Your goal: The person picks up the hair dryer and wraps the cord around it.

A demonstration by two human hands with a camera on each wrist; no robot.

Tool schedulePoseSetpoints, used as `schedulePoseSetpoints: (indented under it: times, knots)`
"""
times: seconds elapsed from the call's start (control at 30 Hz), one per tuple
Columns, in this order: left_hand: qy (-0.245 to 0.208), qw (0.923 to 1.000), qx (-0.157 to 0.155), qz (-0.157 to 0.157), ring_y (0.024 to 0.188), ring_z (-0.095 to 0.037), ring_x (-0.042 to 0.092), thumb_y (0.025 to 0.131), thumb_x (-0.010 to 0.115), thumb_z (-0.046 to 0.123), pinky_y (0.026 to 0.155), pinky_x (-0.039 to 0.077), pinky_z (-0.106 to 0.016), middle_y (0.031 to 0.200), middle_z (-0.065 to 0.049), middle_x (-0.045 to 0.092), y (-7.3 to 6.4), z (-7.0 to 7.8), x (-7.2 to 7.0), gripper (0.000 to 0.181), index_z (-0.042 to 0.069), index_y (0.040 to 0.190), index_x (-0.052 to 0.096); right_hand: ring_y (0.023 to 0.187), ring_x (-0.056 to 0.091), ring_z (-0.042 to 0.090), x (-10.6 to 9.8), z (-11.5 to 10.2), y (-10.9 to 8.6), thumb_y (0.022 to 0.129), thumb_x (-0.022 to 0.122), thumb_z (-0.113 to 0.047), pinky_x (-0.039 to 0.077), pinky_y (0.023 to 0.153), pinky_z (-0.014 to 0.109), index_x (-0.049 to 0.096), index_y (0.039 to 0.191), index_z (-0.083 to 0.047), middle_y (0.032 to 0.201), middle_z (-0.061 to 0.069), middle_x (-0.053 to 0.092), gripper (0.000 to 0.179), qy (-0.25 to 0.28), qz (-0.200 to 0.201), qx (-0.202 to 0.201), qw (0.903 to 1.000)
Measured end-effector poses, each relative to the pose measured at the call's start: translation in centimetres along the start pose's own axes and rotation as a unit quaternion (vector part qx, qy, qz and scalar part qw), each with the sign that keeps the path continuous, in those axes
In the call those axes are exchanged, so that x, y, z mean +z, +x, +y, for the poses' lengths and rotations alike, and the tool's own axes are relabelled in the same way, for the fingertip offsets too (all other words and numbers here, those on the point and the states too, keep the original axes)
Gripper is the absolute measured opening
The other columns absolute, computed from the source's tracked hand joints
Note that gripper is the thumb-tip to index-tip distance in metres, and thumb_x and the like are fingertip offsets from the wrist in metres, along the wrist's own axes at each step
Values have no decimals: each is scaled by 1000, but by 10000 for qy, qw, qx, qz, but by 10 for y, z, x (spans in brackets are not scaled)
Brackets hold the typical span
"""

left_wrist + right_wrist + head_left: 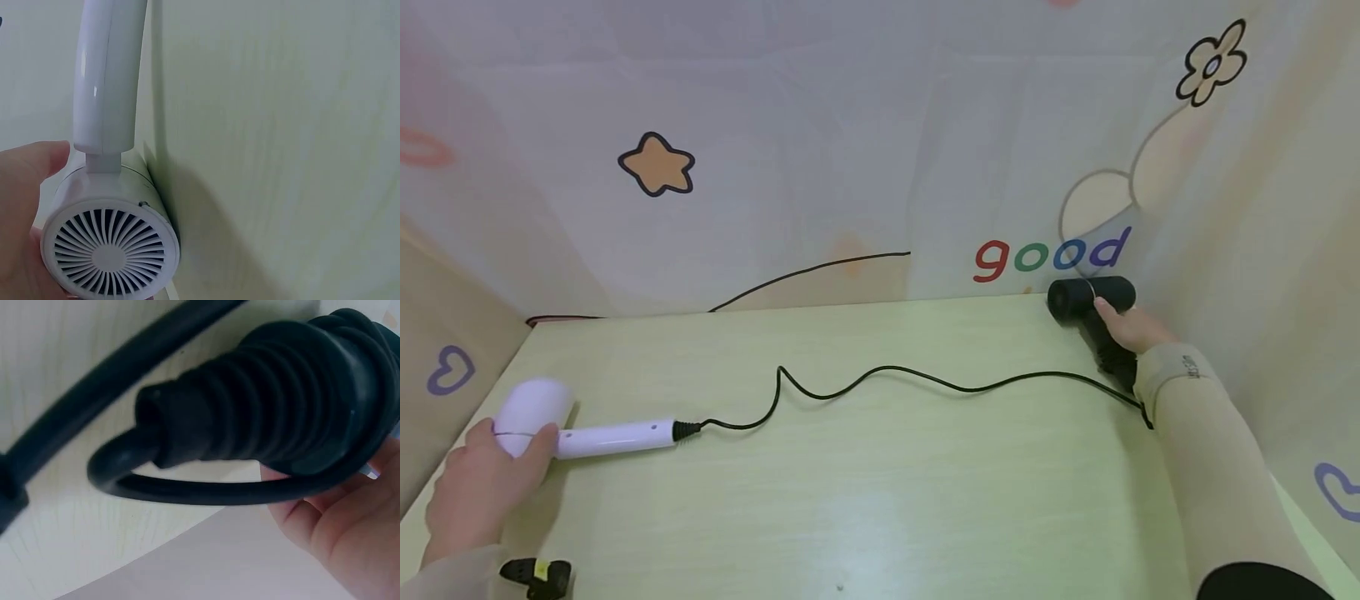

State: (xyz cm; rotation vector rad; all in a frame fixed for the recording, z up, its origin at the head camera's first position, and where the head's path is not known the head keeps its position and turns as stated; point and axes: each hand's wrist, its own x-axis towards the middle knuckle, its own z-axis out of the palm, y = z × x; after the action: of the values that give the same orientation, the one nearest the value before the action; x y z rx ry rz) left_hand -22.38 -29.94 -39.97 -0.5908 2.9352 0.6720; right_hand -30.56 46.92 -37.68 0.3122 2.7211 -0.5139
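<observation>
At the table's left, my left hand [482, 483] grips the barrel of a white hair dryer [617, 439], thumb at the base of the handle. The handle points right, and its slatted round end [109, 253] shows in the left wrist view. My right hand [1138, 329] holds a black hair dryer [1108, 292] by the far right corner, thumb on its barrel. In the right wrist view, cord is wound about its ribbed handle end [262, 406], and fingers [300, 519] lie behind it. The sleeve hides part of this handle in the head view.
A black cord [887, 368] runs in waves from the white dryer across the pale table [865, 500] toward the right sleeve. A printed curtain [820, 167] stands along the table's back and sides. Near the left cuff is a small black object [546, 579].
</observation>
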Motion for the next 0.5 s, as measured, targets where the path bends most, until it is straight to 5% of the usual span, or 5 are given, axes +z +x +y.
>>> schedulePoseSetpoints:
  times: [0.13, 0.33, 0.5]
  knots:
    - [36, 10000, 12, -23, 95, -53, 49, 92, 39, 58, 60, 43, -50, 116, -44, 40, 2, -7, -7, 93, -17, 140, 13, 129, 19, 60, 6, -7, -3, 92, -2, -64, 22, 107, 63, 12, 140, 20, 141, 45, 14, 98, 77, 106, -50, 9999]
    - [-17, 9999, 79, -71, 95, -52, 50, 91, 37, 61, 58, 41, -47, 118, -42, 41, 7, -13, -5, 93, -15, 140, 14, 125, 21, 61, 15, -25, -17, 90, 5, -69, 22, 103, 67, 18, 141, 18, 141, 44, 21, 101, -115, 1263, -185, 9918]
    - [-150, 9999, 56, 18, 97, -52, 50, 89, 39, 64, 60, 42, -48, 121, -41, 41, 10, -10, 1, 97, -14, 141, 15, 131, 18, 57, 31, -71, -37, 93, 16, -67, 18, 99, 73, 22, 145, 9, 147, 37, 17, 92, -137, 1981, -729, 9774]
